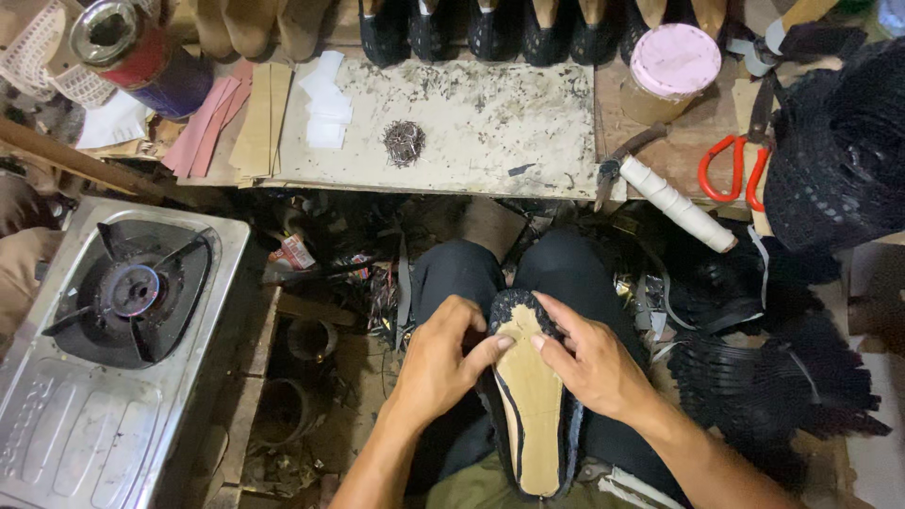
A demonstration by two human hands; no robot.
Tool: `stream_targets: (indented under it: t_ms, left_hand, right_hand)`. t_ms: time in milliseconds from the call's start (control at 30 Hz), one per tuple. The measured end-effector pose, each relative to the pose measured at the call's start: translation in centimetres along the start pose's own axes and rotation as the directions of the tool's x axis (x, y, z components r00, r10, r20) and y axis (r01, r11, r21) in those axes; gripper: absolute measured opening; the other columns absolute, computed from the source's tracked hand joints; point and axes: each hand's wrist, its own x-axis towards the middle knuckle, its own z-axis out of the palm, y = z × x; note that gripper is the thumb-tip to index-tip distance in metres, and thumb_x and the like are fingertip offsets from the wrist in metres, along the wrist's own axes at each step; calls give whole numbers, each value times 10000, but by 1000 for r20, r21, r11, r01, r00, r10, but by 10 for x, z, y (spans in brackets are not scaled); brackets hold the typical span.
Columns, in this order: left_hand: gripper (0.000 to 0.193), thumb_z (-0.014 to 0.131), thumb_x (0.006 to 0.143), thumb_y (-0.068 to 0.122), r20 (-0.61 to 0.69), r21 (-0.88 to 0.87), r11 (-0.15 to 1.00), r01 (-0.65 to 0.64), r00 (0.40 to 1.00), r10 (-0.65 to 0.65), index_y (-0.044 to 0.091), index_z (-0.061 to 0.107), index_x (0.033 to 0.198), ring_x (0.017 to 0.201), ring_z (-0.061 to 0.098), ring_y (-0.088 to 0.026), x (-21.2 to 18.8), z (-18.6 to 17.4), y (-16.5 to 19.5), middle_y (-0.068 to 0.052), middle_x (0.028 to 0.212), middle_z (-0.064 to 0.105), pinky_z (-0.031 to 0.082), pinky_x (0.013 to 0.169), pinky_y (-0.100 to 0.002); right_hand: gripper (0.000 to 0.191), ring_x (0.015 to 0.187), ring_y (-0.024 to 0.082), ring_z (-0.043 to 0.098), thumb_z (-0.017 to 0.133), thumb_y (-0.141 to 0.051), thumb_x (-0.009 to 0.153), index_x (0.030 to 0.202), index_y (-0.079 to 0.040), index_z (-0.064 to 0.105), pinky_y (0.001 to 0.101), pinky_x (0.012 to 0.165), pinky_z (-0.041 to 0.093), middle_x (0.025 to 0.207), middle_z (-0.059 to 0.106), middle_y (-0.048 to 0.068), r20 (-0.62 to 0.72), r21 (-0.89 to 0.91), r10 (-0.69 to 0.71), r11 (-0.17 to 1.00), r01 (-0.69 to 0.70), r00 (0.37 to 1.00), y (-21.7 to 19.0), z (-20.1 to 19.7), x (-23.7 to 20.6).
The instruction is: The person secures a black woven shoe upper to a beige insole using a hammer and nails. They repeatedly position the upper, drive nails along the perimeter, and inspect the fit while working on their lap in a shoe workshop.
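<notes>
Both hands are on the shoe (530,396) right now, which is sitting sole-up on my lap between my knees. Left hand (436,363) is curled around its left edge with the thumb pressing on the tan insole (530,405), and right hand (594,363) is clamped over the right edge, fingers pinching the black woven upper (514,303) near the toe. So both are closed on it, nothing loose.

What I'd worry about: the upper looks only folded over the insole edge, so if either thumb lets up I reckon it springs back and the toe goes wrinkly or off-centre. Also it's only balanced on my legs, so a hard pull could tip it off into the junk on the floor.

Further out, the pile of small tacks (403,143) sits on the scuffed white board (528,104), well away from my hands. Pliers (617,160), a roll of white thread (677,203) and red-handled scissors (731,170) are off to the right, and the gas burner (132,287) is on my left.
</notes>
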Motion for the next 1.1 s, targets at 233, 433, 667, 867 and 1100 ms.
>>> stream_targets:
  t_ms: [233,433,667,867,1100]
  left_hand:
    - [181,655,998,138,-46,-136,984,-119,992,114,8,573,903,772,650,-279,-3,13,-16,-115,897,658,531,717,-376]
    - [151,666,992,110,-64,-485,853,192,965,-253,-18,633,919,755,555,-248,-3,25,-23,-127,906,672,479,687,-386]
    - [223,782,879,156,-34,224,909,-352,929,368,39,651,1016,928,669,-318,7,-18,11,-120,1027,675,548,786,-405]
    - [208,708,860,71,59,403,796,-452,880,471,11,583,1014,872,642,-367,12,-10,2,-166,994,644,523,743,-453]
    - [96,645,975,17,-266,-17,989,-147,954,138,-7,552,962,807,648,-346,13,20,-10,-157,927,643,534,734,-420]
  right_hand:
    - [562,889,161,771,654,-208,907,1422,-26,518,317,756,608,1132,780,148,42,51,-11,999,9,999,-1,-7,-3]
    - [577,771,159,728,644,-204,902,1439,-44,507,327,682,594,1037,777,142,62,77,49,996,-54,997,-6,-9,-5]
    - [619,636,195,709,644,-238,887,1477,-88,534,333,632,565,891,769,167,24,-117,71,991,-68,997,-21,-2,-4]
    - [567,719,254,739,644,-244,893,1418,-58,540,341,707,573,997,758,188,7,-129,54,990,-52,999,-20,-2,-5]
    - [514,1027,302,741,638,-204,949,1398,24,534,349,847,561,1149,731,238,-20,-117,-283,953,279,959,-21,-7,-2]
